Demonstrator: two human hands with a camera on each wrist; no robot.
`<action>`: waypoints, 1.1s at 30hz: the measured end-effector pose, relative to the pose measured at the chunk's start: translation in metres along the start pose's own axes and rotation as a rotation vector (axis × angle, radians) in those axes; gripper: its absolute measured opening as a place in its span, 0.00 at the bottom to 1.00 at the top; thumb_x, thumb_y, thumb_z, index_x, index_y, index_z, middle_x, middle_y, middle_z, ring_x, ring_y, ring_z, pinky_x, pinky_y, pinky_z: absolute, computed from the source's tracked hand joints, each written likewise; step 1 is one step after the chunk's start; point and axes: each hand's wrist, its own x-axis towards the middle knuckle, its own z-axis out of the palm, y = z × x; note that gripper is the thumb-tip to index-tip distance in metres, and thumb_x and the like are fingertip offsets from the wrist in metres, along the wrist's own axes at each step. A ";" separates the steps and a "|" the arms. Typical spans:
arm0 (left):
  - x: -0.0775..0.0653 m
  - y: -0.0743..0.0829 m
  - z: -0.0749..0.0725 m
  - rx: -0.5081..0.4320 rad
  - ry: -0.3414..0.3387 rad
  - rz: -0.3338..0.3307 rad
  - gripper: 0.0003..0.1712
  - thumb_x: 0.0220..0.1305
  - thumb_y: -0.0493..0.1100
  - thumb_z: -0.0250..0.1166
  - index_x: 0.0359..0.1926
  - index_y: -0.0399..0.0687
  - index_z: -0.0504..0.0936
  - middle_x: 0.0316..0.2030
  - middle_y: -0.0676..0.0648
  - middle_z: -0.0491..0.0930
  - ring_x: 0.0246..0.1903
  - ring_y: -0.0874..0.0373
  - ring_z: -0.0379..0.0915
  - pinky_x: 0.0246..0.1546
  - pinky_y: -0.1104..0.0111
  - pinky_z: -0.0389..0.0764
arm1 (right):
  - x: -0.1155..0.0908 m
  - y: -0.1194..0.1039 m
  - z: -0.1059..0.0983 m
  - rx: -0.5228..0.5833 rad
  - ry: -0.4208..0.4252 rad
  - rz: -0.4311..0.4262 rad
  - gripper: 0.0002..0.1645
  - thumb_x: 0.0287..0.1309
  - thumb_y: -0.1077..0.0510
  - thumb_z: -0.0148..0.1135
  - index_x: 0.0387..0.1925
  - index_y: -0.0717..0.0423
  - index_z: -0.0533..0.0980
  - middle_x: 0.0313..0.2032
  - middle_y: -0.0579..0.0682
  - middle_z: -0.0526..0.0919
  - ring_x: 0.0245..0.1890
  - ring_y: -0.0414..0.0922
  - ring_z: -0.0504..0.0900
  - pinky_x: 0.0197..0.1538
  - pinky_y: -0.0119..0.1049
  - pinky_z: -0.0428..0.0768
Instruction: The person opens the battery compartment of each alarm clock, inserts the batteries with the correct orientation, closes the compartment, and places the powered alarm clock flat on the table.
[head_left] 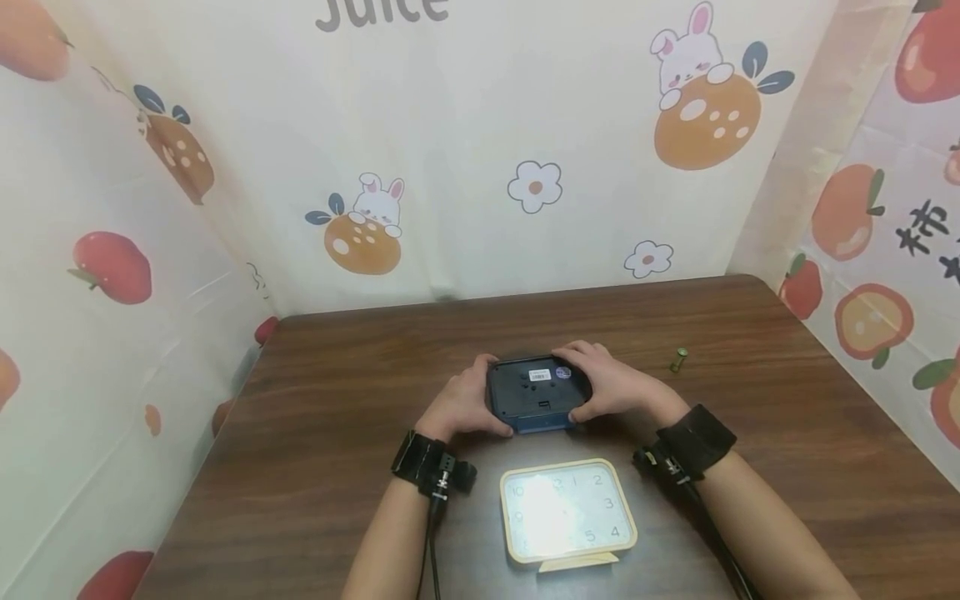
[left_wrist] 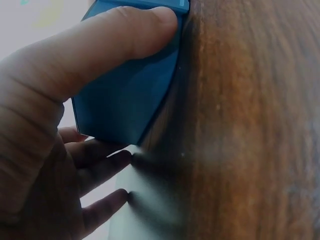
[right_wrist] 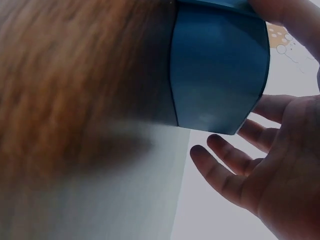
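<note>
A blue desk clock [head_left: 525, 406] with a black back faces me from behind, showing small knobs, a white barcode label and a round sticker. My left hand [head_left: 467, 402] grips its left end, the thumb at the near edge and fingers around the far side. On its right end my right hand [head_left: 609, 385] holds it in the same way. Both wrist views show the smooth blue side of the clock [left_wrist: 127, 102] between thumb and fingers, close to the tabletop. Its dial is hidden from me.
Nearer to me, a yellow-framed clock [head_left: 567, 510] lies with its numbered dial up, glare across it. A small green cylinder [head_left: 678, 360] lies to the right on the brown wooden table [head_left: 337, 392]. Fruit-printed curtains [head_left: 465, 167] hang behind and at both sides.
</note>
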 end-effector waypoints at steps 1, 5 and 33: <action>-0.001 0.000 -0.001 -0.011 -0.008 0.002 0.67 0.12 0.58 0.78 0.61 0.60 0.51 0.52 0.51 0.68 0.48 0.57 0.65 0.50 0.58 0.67 | -0.001 0.000 -0.002 -0.009 0.008 -0.006 0.56 0.31 0.38 0.68 0.63 0.47 0.55 0.59 0.47 0.60 0.55 0.48 0.57 0.51 0.49 0.66; -0.003 0.003 -0.005 -0.043 -0.028 0.017 0.69 0.15 0.60 0.77 0.63 0.62 0.48 0.59 0.52 0.61 0.55 0.58 0.59 0.54 0.56 0.63 | -0.004 -0.002 -0.010 -0.077 0.076 -0.035 0.50 0.36 0.37 0.65 0.62 0.45 0.58 0.57 0.46 0.64 0.54 0.48 0.60 0.51 0.50 0.67; -0.007 0.004 0.000 0.109 0.087 0.051 0.54 0.23 0.74 0.65 0.58 0.65 0.60 0.49 0.59 0.67 0.44 0.61 0.61 0.44 0.58 0.68 | 0.015 -0.022 0.011 -0.261 0.149 -0.117 0.25 0.37 0.38 0.63 0.43 0.34 0.74 0.47 0.40 0.71 0.48 0.44 0.66 0.49 0.48 0.66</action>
